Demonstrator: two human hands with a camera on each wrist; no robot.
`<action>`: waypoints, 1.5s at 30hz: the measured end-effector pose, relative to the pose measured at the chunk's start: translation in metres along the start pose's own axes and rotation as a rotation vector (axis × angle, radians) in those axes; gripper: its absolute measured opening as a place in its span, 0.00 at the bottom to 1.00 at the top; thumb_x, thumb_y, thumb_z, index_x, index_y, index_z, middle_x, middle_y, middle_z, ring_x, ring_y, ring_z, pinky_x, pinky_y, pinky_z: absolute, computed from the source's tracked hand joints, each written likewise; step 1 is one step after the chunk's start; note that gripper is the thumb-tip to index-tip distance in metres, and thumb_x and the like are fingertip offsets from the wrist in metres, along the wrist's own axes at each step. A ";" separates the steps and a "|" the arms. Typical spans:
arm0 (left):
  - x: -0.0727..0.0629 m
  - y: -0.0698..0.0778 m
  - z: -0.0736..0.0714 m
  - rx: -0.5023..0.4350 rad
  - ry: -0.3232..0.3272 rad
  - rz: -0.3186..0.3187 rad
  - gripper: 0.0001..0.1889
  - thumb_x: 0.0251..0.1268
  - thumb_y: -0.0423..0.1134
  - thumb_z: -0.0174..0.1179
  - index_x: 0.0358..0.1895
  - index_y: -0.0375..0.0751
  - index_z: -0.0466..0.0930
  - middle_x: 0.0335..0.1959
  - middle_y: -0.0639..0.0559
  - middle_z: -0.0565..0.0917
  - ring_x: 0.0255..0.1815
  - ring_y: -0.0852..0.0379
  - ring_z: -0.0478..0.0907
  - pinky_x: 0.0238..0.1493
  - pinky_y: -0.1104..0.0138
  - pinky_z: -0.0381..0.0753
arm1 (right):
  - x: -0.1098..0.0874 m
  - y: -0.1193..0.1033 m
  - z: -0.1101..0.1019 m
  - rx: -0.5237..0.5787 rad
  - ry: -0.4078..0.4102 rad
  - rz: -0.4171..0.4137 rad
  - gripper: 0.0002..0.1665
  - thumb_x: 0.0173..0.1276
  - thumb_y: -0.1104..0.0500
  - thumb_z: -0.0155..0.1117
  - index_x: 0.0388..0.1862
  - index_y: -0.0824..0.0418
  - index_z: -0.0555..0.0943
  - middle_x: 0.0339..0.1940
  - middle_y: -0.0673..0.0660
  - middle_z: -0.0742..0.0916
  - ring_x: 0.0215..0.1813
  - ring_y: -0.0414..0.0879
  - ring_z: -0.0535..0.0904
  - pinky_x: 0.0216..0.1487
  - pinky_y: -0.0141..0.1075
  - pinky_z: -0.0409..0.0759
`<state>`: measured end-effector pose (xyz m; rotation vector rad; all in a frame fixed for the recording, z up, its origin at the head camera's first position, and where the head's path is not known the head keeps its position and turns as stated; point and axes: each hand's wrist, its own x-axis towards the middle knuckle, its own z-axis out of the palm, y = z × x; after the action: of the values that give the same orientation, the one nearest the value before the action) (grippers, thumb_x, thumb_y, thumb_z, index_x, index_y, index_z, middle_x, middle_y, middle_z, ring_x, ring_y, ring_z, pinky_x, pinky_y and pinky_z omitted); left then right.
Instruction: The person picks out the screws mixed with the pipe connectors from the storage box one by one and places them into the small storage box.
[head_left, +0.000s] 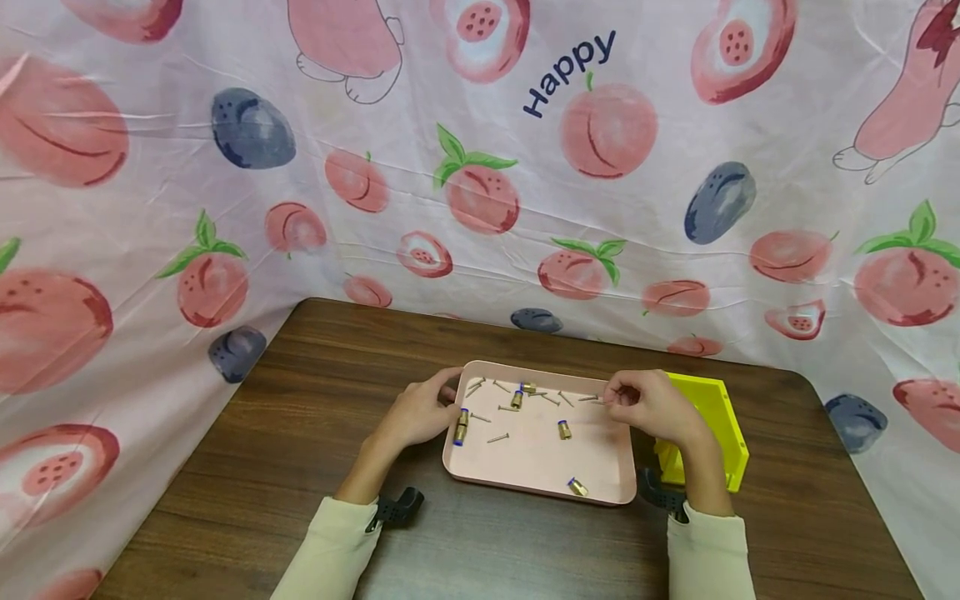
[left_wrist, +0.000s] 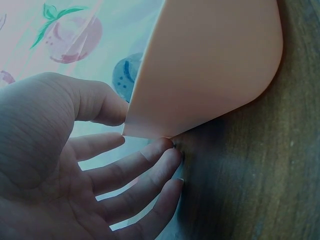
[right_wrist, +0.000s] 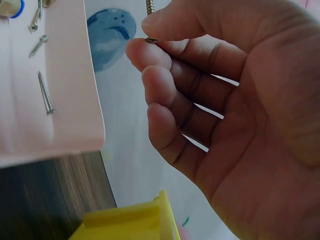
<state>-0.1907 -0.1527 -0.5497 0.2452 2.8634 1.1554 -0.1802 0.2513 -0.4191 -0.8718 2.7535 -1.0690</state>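
In the head view, a pink tray (head_left: 525,462) holds several screws (head_left: 498,437) and several brass fittings with blue collars (head_left: 564,430). My right hand (head_left: 651,404) is above the tray's far right corner. Its thumb and index finger pinch a screw (right_wrist: 149,7), best seen in the right wrist view, with the head at the fingertips and part of the shank covered. My left hand (head_left: 422,410) touches the tray's left side near the far corner, its fingers spread and loosely bent. The left wrist view shows those fingertips against the tray's outer wall (left_wrist: 210,55).
A yellow open-sided plastic box (head_left: 731,433) stands right of the tray, partly behind my right forearm. The brown wooden table (head_left: 247,500) lies under everything. A fruit-printed cloth (head_left: 487,275) hangs behind and at both sides.
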 end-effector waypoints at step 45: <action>0.001 -0.001 0.001 -0.018 -0.007 0.014 0.34 0.70 0.46 0.65 0.81 0.59 0.75 0.46 0.61 0.91 0.45 0.58 0.87 0.51 0.53 0.84 | -0.061 0.041 -0.052 -0.153 0.254 0.232 0.04 0.71 0.64 0.76 0.40 0.63 0.88 0.33 0.53 0.86 0.36 0.44 0.76 0.39 0.30 0.77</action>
<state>-0.1921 -0.1527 -0.5507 0.2689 2.8486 1.1807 -0.1620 0.3398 -0.4142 -0.4366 3.0826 -0.9993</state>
